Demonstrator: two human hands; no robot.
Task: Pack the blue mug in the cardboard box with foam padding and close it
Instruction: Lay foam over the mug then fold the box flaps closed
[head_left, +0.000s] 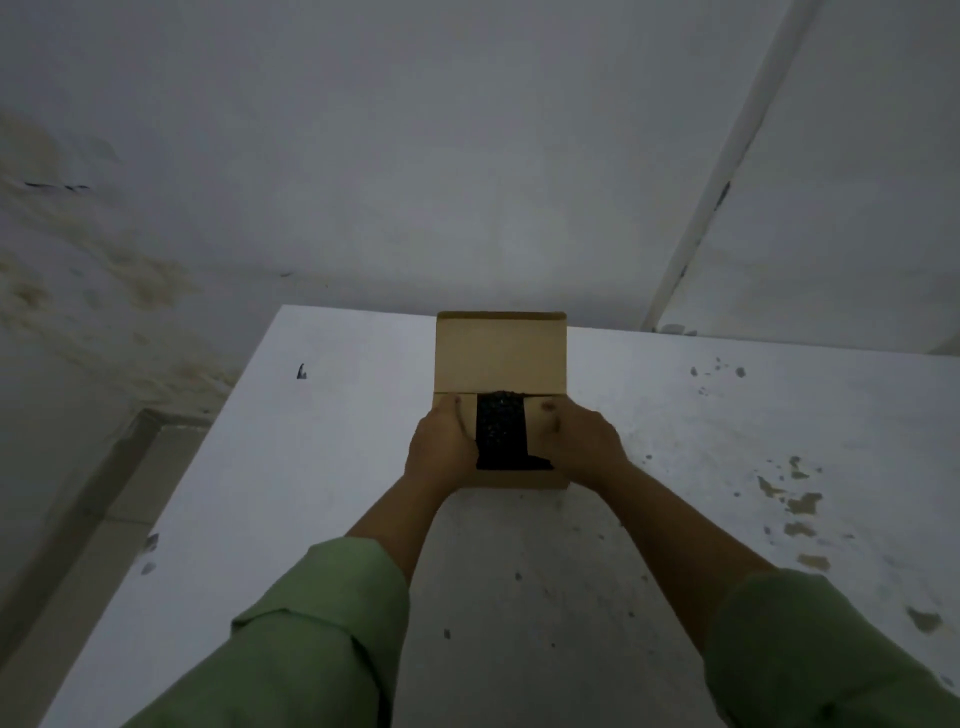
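A small cardboard box (501, 351) stands on the white table, its lid flap raised at the far side. Black foam padding (501, 431) fills the opening. My left hand (441, 441) lies over the box's left side flap, pressing it down. On the right side flap rests my right hand (582, 441), fingers curled onto it. Both hands touch the box on either side of the foam. The blue mug is not visible; the foam hides whatever is inside.
The white table (675, 441) has flaked, stained patches on its right part. Its left edge (208, 467) drops to a tiled floor. A stained wall stands just behind the box, with a white pipe (727, 171) running diagonally at the right.
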